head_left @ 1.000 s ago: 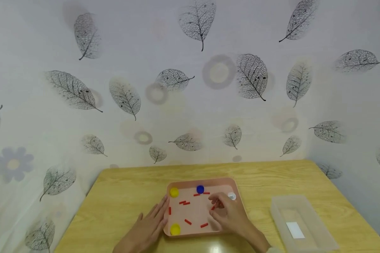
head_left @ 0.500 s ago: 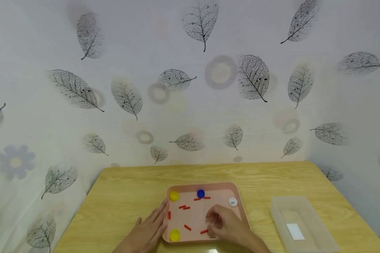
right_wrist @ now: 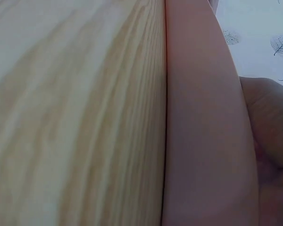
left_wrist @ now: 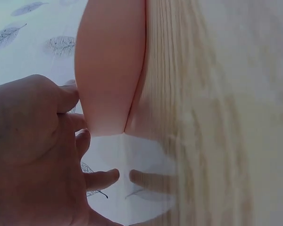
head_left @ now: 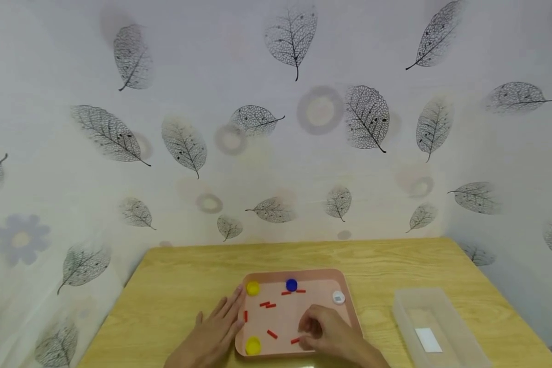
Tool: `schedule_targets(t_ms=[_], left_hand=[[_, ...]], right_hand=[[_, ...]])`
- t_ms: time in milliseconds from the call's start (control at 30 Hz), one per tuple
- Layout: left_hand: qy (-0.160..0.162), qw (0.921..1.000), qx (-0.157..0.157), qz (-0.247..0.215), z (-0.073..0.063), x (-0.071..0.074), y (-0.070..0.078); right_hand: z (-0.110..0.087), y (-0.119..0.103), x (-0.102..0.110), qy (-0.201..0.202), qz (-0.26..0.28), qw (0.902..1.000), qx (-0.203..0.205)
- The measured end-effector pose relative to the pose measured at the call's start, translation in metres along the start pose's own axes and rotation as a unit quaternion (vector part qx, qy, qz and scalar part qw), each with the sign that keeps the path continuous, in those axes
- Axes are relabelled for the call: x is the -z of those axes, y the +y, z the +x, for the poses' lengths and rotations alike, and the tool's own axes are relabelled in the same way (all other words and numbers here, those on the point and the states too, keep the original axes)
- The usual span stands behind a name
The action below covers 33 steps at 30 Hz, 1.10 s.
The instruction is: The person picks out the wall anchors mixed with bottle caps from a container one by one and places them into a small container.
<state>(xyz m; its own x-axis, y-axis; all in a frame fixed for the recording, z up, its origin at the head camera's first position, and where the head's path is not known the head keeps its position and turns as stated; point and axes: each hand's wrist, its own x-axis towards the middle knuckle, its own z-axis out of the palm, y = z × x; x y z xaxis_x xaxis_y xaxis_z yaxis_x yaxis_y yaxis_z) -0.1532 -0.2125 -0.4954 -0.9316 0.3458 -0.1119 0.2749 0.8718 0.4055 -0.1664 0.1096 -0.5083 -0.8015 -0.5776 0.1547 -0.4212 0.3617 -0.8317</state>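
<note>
- Red stick (head_left: 296,340) lies flat on the floor of the pink tray (head_left: 349,306), near the tray's near edge, right of centre.
- Right hand (head_left: 324,332) is inside the tray, fingers curled down over that stick; fingertips meet at its right end. Looks like a pinch on it, though the contact itself is partly hidden.
- Right wrist view: only the tray's outer wall (right_wrist: 203,141), the table's grain (right_wrist: 75,117) and a bit of the hand (right_wrist: 271,141); nothing of the grip shows there.
- Left hand (head_left: 211,335) rests flat on the table (head_left: 175,291), fingers straight, their tips against the tray's left wall. Holds nothing.
- Left wrist view: fingers (left_wrist: 70,94) lie against the tray's outside (left_wrist: 111,66); thumb stretched out along the table.
- Other red sticks in the tray: one (head_left: 272,334) just left of the right hand, a pair (head_left: 267,304) at mid-tray, one upright-lying (head_left: 246,316) by the left wall, two (head_left: 293,292) near the far wall.
- Caps in the tray: yellow (head_left: 252,289) in the far left corner, yellow (head_left: 253,346) in the near left corner, blue (head_left: 292,285) at the far wall, white (head_left: 338,297) near the right wall.
- Clear bin (head_left: 409,317) stands on the table right of the tray, well apart, a white label (head_left: 427,340) on its floor.
- Leaf-print wall (head_left: 276,128) rises behind the tray's far side.
</note>
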Motion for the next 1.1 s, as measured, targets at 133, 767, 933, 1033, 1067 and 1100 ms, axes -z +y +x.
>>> schedule_targets(t_ms=[133,767,933,1033,1067,1100], left_hand=[[0.003,0.9998,0.001,-0.019,0.0047,0.0012,-0.0023],[0.001,0.9997,0.005,-0.025,0.0032,0.0023,-0.0015],[-0.008,0.9995,0.013,-0.029,0.0034,0.0027,-0.0010],[-0.013,0.9992,0.013,-0.036,0.0039,0.0023,-0.0017],[-0.013,0.9991,0.013,-0.038,0.0042,0.0020,-0.0022],[-0.014,0.9991,0.011,-0.039,0.0046,0.0017,-0.0027]], right_hand=[[0.0018,0.0002,0.0007,-0.004,-0.008,1.0000,0.004],[0.0095,0.0027,0.0000,-0.042,-0.031,0.9982,0.028],[0.0095,0.0018,-0.0006,-0.042,-0.038,0.9984,-0.004],[0.0085,0.0002,-0.0009,-0.036,-0.036,0.9986,-0.012],[0.0084,-0.0002,-0.0011,-0.035,-0.034,0.9987,-0.016],[0.0081,-0.0005,-0.0014,-0.033,-0.034,0.9987,-0.020]])
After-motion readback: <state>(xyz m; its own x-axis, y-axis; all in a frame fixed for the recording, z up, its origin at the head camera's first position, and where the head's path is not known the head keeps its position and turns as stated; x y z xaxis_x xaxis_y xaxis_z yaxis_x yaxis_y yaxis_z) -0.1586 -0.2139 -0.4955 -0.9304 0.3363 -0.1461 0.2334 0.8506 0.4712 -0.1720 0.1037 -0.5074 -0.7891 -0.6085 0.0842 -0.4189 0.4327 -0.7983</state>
